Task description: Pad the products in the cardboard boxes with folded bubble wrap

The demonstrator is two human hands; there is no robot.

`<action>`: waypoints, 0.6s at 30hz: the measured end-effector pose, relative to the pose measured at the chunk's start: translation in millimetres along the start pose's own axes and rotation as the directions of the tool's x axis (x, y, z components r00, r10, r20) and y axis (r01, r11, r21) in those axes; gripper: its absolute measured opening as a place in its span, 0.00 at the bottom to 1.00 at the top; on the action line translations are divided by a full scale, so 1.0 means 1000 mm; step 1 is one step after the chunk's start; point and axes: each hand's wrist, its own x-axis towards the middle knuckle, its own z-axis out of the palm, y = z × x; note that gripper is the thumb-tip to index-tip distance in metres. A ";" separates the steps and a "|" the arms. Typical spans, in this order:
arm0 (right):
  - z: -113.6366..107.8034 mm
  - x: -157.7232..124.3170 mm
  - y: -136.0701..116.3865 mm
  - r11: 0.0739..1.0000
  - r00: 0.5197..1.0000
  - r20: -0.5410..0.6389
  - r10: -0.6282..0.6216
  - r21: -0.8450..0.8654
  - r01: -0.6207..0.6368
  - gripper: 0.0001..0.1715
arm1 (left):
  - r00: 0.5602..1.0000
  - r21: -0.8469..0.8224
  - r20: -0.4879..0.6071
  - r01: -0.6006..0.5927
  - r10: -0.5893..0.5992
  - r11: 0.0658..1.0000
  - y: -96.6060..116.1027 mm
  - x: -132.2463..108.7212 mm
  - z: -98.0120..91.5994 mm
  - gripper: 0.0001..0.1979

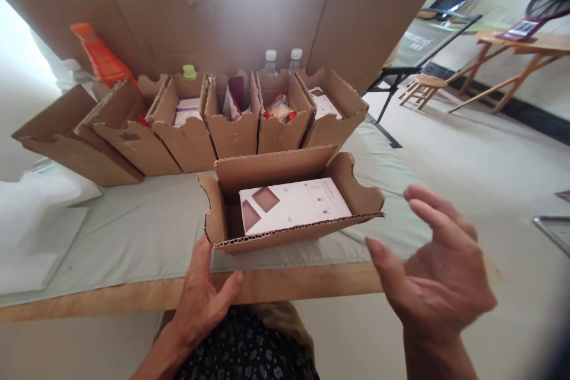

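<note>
A shallow cardboard tray (285, 236) stands near the table's front edge with a white printed card (294, 206) lying flat in it. My left hand (205, 294) rests open on the wooden table edge just below the tray's left corner, thumb out, holding nothing. Off the table's right end, my right hand (439, 270) hangs open in the air with palm turned in and fingers spread. It holds nothing and is clear of the tray.
A row of several cardboard boxes (231, 124) with packets and cards stands behind the tray. Two water bottles (282, 61) and an orange bottle (100, 56) stand at the back against a large cardboard sheet (249, 6). Wooden folding tables (525, 50) stand at right.
</note>
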 end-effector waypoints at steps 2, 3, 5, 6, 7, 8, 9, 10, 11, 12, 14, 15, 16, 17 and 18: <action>0.000 -0.018 0.025 0.986 0.986 0.005 0.164 -0.006 -0.164 0.40 | 0.998 -0.051 0.023 0.053 -0.052 0.997 0.001 0.003 0.004 0.28; 0.004 -0.025 0.035 0.977 0.975 0.066 0.213 -0.005 -0.213 0.38 | 0.996 -0.075 0.033 0.083 -0.081 0.994 0.002 0.004 0.007 0.28; 0.018 -0.036 0.049 0.961 0.933 0.244 0.264 0.014 -0.276 0.34 | 0.990 -0.126 0.053 0.138 -0.132 0.982 0.003 0.005 0.013 0.28; 0.026 -0.039 0.054 0.954 0.915 0.297 0.274 0.036 -0.298 0.32 | 0.987 -0.148 0.060 0.160 -0.152 0.976 0.004 0.006 0.015 0.27; 0.034 -0.039 0.057 0.945 0.901 0.328 0.286 0.060 -0.321 0.29 | 0.984 -0.167 0.066 0.176 -0.167 0.970 0.005 0.008 0.018 0.26; 0.041 -0.039 0.060 0.934 0.892 0.337 0.303 0.079 -0.347 0.28 | 0.982 -0.182 0.073 0.187 -0.176 0.965 0.006 0.011 0.020 0.25; 0.047 -0.036 0.063 0.924 0.889 0.325 0.323 0.097 -0.371 0.27 | 0.981 -0.192 0.082 0.191 -0.178 0.963 0.008 0.016 0.021 0.23; 0.051 -0.033 0.067 0.914 0.889 0.303 0.343 0.112 -0.391 0.28 | 0.981 -0.198 0.090 0.188 -0.173 0.962 0.011 0.022 0.023 0.21; 0.053 -0.028 0.072 0.906 0.890 0.280 0.360 0.124 -0.405 0.28 | 0.982 -0.203 0.097 0.177 -0.160 0.963 0.013 0.031 0.025 0.21; 0.054 -0.022 0.079 0.900 0.891 0.262 0.371 0.134 -0.414 0.29 | 0.985 -0.214 0.102 0.157 -0.138 0.964 0.016 0.042 0.028 0.21; 0.054 -0.008 0.094 0.894 0.892 0.232 0.387 0.144 -0.425 0.29 | 0.991 -0.259 0.106 0.109 -0.084 0.960 0.019 0.067 0.037 0.25; 0.054 -0.001 0.102 0.893 0.892 0.224 0.392 0.142 -0.428 0.29 | 0.992 -0.290 0.115 0.089 -0.057 0.953 0.020 0.080 0.042 0.27; 0.055 0.006 0.110 0.893 0.893 0.217 0.395 0.138 -0.429 0.29 | 0.991 -0.320 0.129 0.073 -0.033 0.944 0.020 0.093 0.048 0.30; 0.056 0.011 0.116 0.894 0.893 0.212 0.396 0.133 -0.428 0.29 | 0.989 -0.346 0.149 0.066 -0.014 0.936 0.019 0.105 0.055 0.33; 0.058 0.014 0.122 0.895 0.893 0.211 0.398 0.128 -0.428 0.29 | 0.985 -0.365 0.171 0.065 -0.002 0.929 0.017 0.115 0.061 0.36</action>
